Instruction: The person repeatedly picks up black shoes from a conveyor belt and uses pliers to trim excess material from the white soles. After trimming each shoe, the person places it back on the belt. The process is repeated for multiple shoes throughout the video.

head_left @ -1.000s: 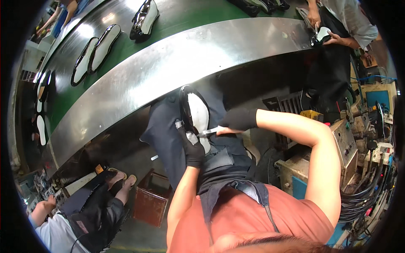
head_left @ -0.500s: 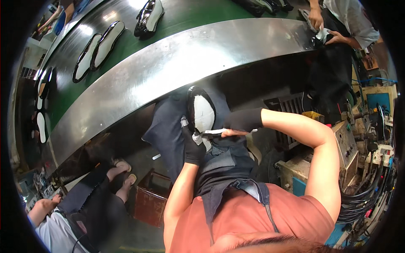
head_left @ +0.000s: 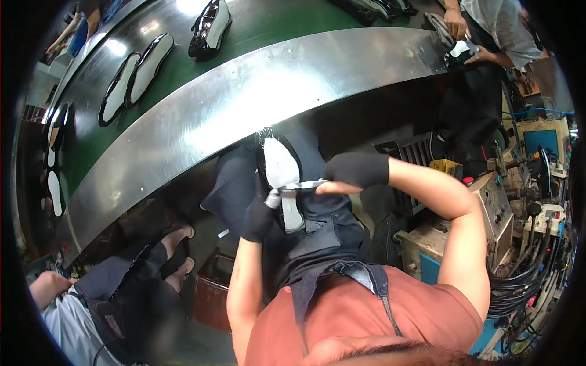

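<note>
A black glossy shoe (head_left: 281,166) lies sole up across my lap, its pale sole facing me and its toe toward the bench. My left hand (head_left: 260,216), in a black fingerless glove with pale tape on a fingertip, grips the shoe's left side near the waist. My right hand (head_left: 354,174), gloved the same way, is closed around a slim whitish tool (head_left: 304,185). The tool lies crosswise over the middle of the sole, its far end by my left fingertips. Its tip is too small to make out.
A curved metal bench edge (head_left: 268,85) runs ahead of me, beside a green belt (head_left: 177,82) carrying several black shoes (head_left: 146,70). A co-worker's hands (head_left: 467,46) work at the far right. Machinery (head_left: 488,207) and cables stand right; a brown box (head_left: 213,283) sits left.
The shoe has tilted and more of its heel end shows. My left hand has moved left and slightly down, while the right hand with the tool has risen slightly. A seated person at left has shifted.
</note>
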Action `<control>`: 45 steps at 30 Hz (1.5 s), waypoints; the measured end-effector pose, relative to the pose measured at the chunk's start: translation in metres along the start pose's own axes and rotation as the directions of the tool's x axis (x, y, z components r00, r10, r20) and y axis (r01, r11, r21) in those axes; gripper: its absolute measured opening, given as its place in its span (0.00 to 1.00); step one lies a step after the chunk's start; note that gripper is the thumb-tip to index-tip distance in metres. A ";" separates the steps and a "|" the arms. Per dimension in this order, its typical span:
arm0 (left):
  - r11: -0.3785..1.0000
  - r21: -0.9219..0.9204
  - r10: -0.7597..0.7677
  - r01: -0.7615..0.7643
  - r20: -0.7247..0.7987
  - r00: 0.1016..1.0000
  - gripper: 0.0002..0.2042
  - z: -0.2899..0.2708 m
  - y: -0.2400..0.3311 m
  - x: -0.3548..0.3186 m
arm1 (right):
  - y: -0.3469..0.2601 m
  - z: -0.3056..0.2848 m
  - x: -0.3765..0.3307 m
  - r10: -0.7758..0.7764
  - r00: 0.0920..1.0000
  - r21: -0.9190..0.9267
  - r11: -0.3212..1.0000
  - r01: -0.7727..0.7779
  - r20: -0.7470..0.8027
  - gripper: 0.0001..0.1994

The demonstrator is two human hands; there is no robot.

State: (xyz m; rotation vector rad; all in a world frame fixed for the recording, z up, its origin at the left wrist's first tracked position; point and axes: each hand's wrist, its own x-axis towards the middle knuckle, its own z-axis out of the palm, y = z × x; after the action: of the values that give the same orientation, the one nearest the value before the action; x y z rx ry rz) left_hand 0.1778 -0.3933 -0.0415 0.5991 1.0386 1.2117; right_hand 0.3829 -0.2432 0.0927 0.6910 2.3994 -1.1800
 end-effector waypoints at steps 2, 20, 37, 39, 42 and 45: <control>0.973 -0.229 0.000 -0.012 -0.049 0.999 0.29 -0.048 -0.052 0.012 | -0.016 0.001 0.008 0.033 0.999 0.105 0.994 -0.034 0.009 0.27; 0.624 0.752 0.134 -0.212 0.165 0.977 0.30 -0.074 -0.094 0.019 | -0.031 0.055 -0.001 -0.372 0.851 -0.385 0.896 0.223 -0.372 0.17; 0.795 0.552 0.549 -0.252 -0.476 0.687 0.20 0.023 -0.046 -0.006 | 0.024 0.057 -0.020 0.094 0.992 0.299 0.952 -0.064 -0.087 0.25; 0.783 0.430 0.618 -0.449 -0.460 0.638 0.25 0.009 -0.068 -0.001 | 0.016 0.045 -0.004 0.107 0.994 0.283 0.955 -0.092 -0.038 0.26; 0.952 -0.039 0.255 -0.304 -0.452 0.855 0.30 0.026 -0.048 -0.003 | 0.001 0.040 0.007 -0.038 0.987 0.066 0.997 0.049 -0.157 0.24; 0.981 -0.185 -0.007 -0.051 -0.297 0.955 0.32 0.017 -0.027 0.004 | -0.007 0.054 0.007 -0.030 0.939 -0.188 0.981 -0.037 -0.343 0.22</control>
State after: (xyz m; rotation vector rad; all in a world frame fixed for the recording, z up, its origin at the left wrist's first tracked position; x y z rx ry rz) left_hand 0.2049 -0.3953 -0.0579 0.2840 1.1499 1.4321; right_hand 0.3793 -0.2888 0.0619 0.9006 2.7514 -0.8643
